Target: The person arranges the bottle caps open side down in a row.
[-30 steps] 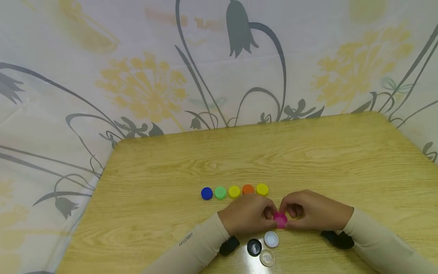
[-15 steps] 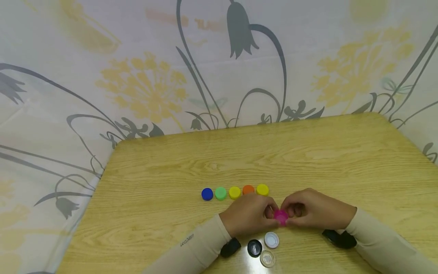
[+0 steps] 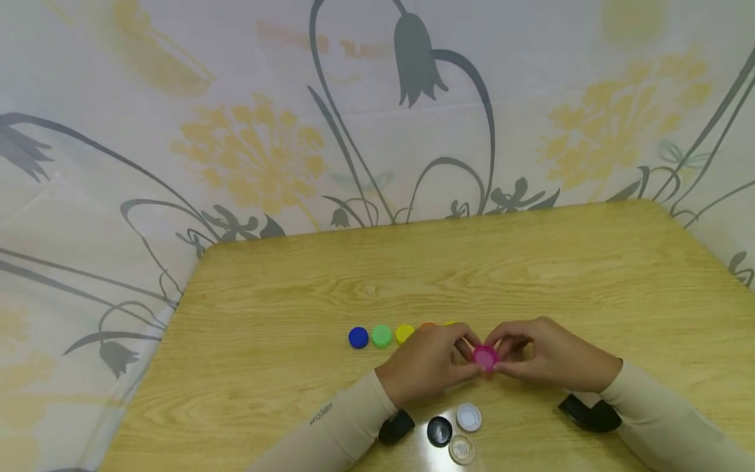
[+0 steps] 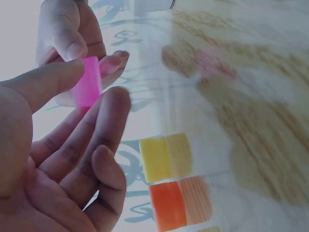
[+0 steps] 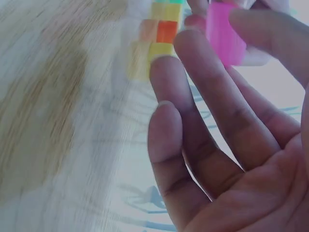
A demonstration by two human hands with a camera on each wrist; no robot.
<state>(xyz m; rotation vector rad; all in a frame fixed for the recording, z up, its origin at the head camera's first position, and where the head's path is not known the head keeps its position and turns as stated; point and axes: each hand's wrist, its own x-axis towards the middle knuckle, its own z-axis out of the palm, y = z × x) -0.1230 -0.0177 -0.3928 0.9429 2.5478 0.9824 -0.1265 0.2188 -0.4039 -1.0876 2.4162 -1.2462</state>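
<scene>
A pink bottle cap (image 3: 485,358) is held between both hands, a little above the table. My left hand (image 3: 426,367) pinches its left side with thumb and fingers. On the opposite side, my right hand (image 3: 557,355) pinches it the same way. The left wrist view shows the pink cap (image 4: 87,84) from the side, its wall upright, and the right wrist view shows the pink cap (image 5: 224,36) under the right thumb. Behind the left hand are an orange cap (image 3: 428,324) and a yellow cap (image 3: 451,322), both partly hidden in the head view.
The row continues left with another yellow cap (image 3: 404,334), a green cap (image 3: 381,336) and a blue cap (image 3: 358,337). Nearer the person lie a white cap (image 3: 468,417), a black cap (image 3: 439,432) and a clear cap (image 3: 462,450). A patterned cloth (image 3: 354,118) hangs behind the wooden table (image 3: 283,282).
Both hands have moved slightly away from the person with the pink cap, raising it. The left hand now covers more of the orange and right-hand yellow caps. The other caps keep their places.
</scene>
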